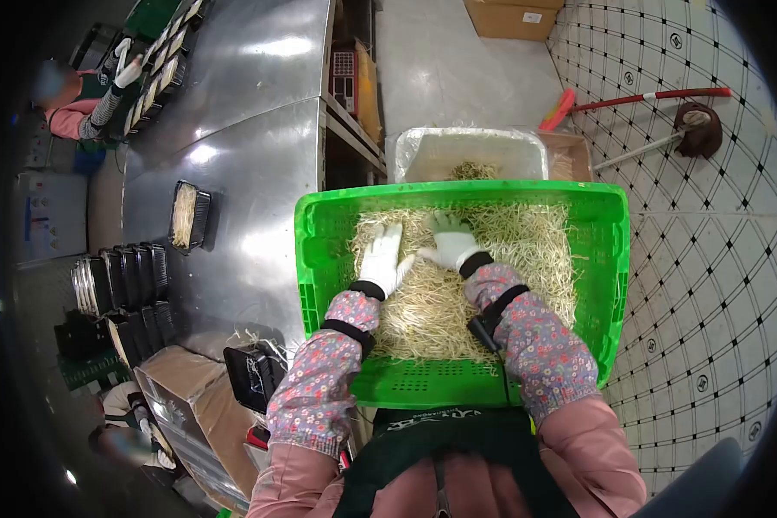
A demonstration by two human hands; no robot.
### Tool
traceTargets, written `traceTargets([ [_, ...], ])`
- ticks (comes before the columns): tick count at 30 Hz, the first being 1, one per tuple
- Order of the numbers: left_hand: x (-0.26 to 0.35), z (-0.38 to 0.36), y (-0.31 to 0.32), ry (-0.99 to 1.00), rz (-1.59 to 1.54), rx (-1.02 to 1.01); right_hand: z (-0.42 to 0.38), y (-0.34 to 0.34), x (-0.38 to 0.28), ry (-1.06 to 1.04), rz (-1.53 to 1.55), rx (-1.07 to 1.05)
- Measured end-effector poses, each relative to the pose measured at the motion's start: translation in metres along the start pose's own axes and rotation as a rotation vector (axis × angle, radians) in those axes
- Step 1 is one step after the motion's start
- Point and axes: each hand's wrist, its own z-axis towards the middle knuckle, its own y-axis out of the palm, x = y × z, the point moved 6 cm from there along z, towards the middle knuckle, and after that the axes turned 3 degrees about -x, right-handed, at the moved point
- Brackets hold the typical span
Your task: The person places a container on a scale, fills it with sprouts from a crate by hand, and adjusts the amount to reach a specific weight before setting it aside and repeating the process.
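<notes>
Currently, the green crate (423, 393) is positioned directly in front of the torso, probably so that both arms reach its interior equally; its raised walls appear to contain the loose pale sprouts (432, 319), which lie inside the crate over most of its floor. The left hand (385, 261) rests palm down on the sprouts in the left half of the crate, fingers extended and thumb set apart. The right hand (452, 244) lies near the far wall of the crate, fingers spread; whether any strands are pinched beneath either palm cannot be told. The flattened posture presumably distributes contact across the loose mass. Count: two gloved hands, one green crate, one lined box (406, 155) just beyond the crate, with a small heap of sprouts in view. Left of the crate, one steel table (259, 173) carries one separate filled tray (188, 217), apparently for level support. One black tray (255, 380) sits near the crate's near left corner. Farther left of the crate are several stacked trays (134, 276), too overlapped to count, and two co-workers (78, 104). Right of the crate, one mop (698, 129) lies on the floor.
</notes>
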Motion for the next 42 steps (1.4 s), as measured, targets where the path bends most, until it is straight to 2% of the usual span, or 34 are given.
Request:
traceTargets([
  [1, -0.008, -0.006, 0.026, -0.063, 0.054, -0.198, -0.010, 0.016, -0.004, -0.047, -0.119, 0.151],
  [3, -0.011, -0.039, 0.048, -0.044, -0.127, -0.346, -0.047, 0.031, -0.020, -0.188, -0.079, 0.041],
  [4, -0.002, -0.057, 0.043, -0.065, -0.011, -0.495, -0.076, 0.031, -0.029, -0.251, 0.018, -0.055],
  [5, 0.008, -0.076, 0.044, 0.015, 0.054, -0.549, -0.096, 0.053, -0.029, -0.346, -0.023, 0.014],
  [6, 0.023, -0.089, 0.037, 0.035, 0.120, -0.686, -0.117, 0.063, -0.035, -0.375, -0.075, -0.060],
  [7, 0.026, -0.105, 0.045, 0.058, 0.083, -0.727, -0.137, 0.072, -0.039, -0.409, -0.175, -0.043],
  [10, 0.040, -0.120, 0.045, 0.064, 0.193, -0.807, -0.156, 0.077, -0.040, -0.418, -0.194, -0.091],
  [12, 0.035, -0.118, 0.050, -0.045, 0.242, -0.795, -0.146, 0.080, -0.035, -0.407, -0.300, 0.043],
  [15, 0.032, -0.108, 0.065, -0.128, 0.297, -0.723, -0.126, 0.097, -0.035, -0.323, -0.290, -0.014],
  [17, 0.026, -0.101, 0.066, -0.100, 0.232, -0.660, -0.117, 0.098, -0.029, -0.327, -0.188, 0.045],
  [19, 0.016, -0.090, 0.066, -0.181, 0.009, -0.625, -0.108, 0.101, -0.019, -0.251, 0.047, -0.098],
  [21, 0.010, -0.088, 0.065, -0.235, 0.001, -0.598, -0.102, 0.092, -0.012, -0.239, 0.138, -0.023],
  [23, 0.003, -0.090, 0.064, -0.252, -0.156, -0.620, -0.097, 0.076, -0.005, -0.243, 0.159, -0.038],
  [24, 0.016, -0.090, 0.030, -0.251, -0.169, -0.554, -0.104, 0.039, -0.006, -0.112, 0.212, -0.138],
  [26, 0.007, -0.100, 0.017, -0.246, -0.080, -0.530, -0.098, 0.005, 0.016, -0.154, 0.393, 0.163],
  [28, 0.006, -0.105, 0.001, -0.250, 0.055, -0.491, -0.080, -0.016, 0.042, -0.031, 0.530, 0.137],
  [29, 0.009, -0.107, -0.004, -0.250, 0.056, -0.487, -0.085, -0.050, 0.035, 0.020, 0.564, 0.104],
  [31, 0.030, -0.103, -0.016, -0.054, 0.162, -0.393, -0.071, -0.062, 0.028, -0.048, 0.627, 0.137],
  [32, 0.037, -0.098, -0.016, -0.056, 0.170, -0.423, -0.063, -0.051, 0.025, -0.056, 0.620, 0.138],
  [33, 0.038, -0.095, -0.012, -0.059, 0.170, -0.416, -0.051, -0.034, 0.016, -0.147, 0.588, 0.163],
  [34, 0.045, -0.090, -0.015, 0.044, 0.215, -0.246, -0.047, -0.032, 0.001, -0.237, 0.556, 0.186],
  [35, 0.051, -0.091, -0.019, 0.144, 0.257, -0.078, -0.042, -0.018, -0.007, -0.186, 0.445, -0.013],
  [36, 0.051, -0.094, -0.021, 0.140, 0.255, -0.075, -0.040, -0.003, -0.007, -0.187, 0.298, 0.002],
  [37, 0.047, -0.098, -0.026, 0.069, 0.175, -0.093, -0.039, 0.005, -0.010, -0.190, 0.149, 0.019],
  [40, 0.028, -0.117, -0.046, -0.118, -0.152, -0.147, -0.025, -0.003, -0.005, -0.178, 0.169, -0.052],
  [41, 0.027, -0.128, -0.061, -0.119, -0.282, -0.058, -0.020, -0.012, -0.011, -0.186, 0.164, -0.053],
  [42, 0.031, -0.138, -0.083, -0.110, -0.363, 0.016, -0.017, -0.024, -0.013, -0.064, 0.219, -0.102],
])
